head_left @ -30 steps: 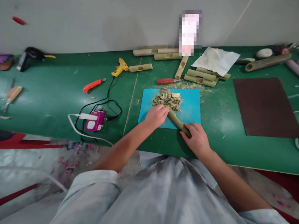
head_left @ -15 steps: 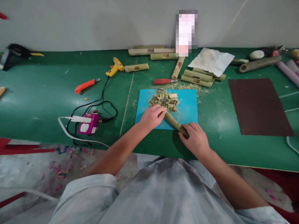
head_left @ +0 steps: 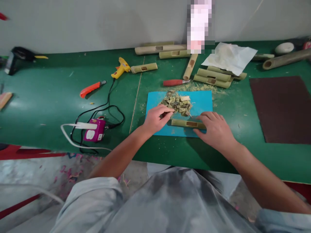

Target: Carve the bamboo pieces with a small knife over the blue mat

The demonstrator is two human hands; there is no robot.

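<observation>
A short green bamboo piece (head_left: pixel 185 123) with a rectangular slot lies level across the near part of a blue mat (head_left: pixel 202 101). My right hand (head_left: pixel 217 130) is laid over its right end and holds it down. My left hand (head_left: pixel 156 118) has its fingers drawn together at the near edge of a pile of bamboo chips (head_left: pixel 178 102), just above the piece's left end. Whether those fingers pinch anything is unclear.
On the green table (head_left: pixel 48 100) lie a yellow glue gun (head_left: pixel 120 67), an orange utility knife (head_left: pixel 91 89), a red-handled knife (head_left: pixel 173 82), a purple power socket (head_left: pixel 94 134) with cables, slotted bamboo tubes (head_left: pixel 213 77), white paper (head_left: pixel 229 56) and a dark brown sheet (head_left: pixel 282 108).
The bamboo piece has swung from a slant to lying level on the mat. My right hand moved up and right over its end; my left hand let go of its far end.
</observation>
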